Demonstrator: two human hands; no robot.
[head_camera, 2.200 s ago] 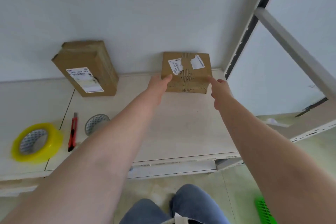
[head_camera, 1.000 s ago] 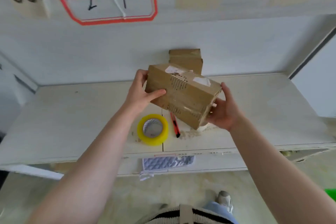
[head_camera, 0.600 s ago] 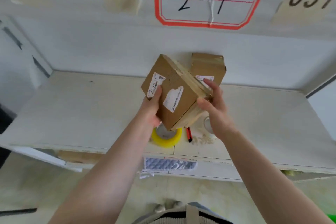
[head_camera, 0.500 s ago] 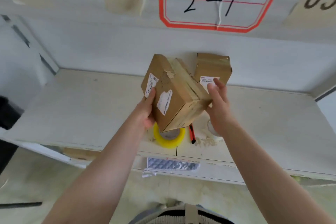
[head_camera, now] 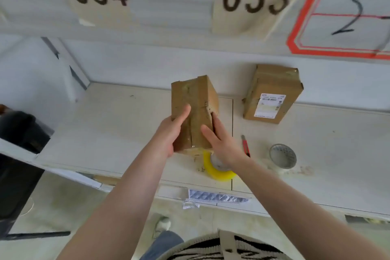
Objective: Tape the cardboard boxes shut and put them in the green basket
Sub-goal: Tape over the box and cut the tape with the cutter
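I hold a small brown cardboard box above the white table, its seamed face turned up toward me. My left hand grips its left side, thumb lying across the top face. My right hand holds the right side, thumb on the top face and fingers behind the edge. A second cardboard box with a white label leans against the wall at the back right. A yellow tape roll lies on the table under my right wrist, partly hidden. The green basket is out of view.
A red utility knife lies right of my hands, and a clear tape roll sits farther right. A black bin stands at the table's left end. Paper labels 034 and 033 hang on the wall above.
The box was lifted from the back of the table, brought toward me and turned over in both hands; its labelled faces are now hidden. My view has swung left.
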